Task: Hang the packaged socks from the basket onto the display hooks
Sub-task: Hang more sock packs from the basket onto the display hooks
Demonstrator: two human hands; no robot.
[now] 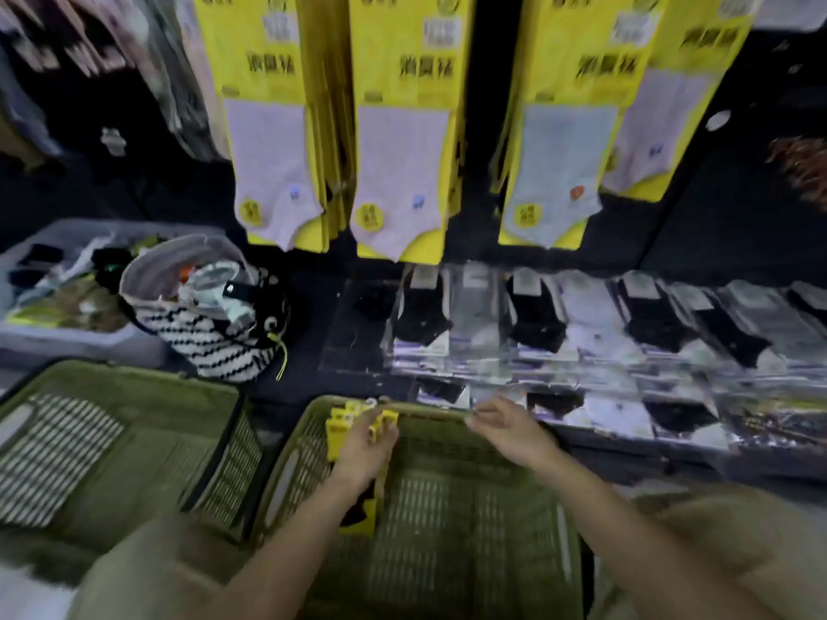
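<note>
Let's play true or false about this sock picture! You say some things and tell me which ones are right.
1. The left hand grips yellow sock packs. True.
2. The right hand holds a pack too. False: it holds no pack and is open near the basket's far rim.
3. More yellow packs, the hanging packs, are on the display above. True.
4. The basket under the hands is red. False: it is green.
</note>
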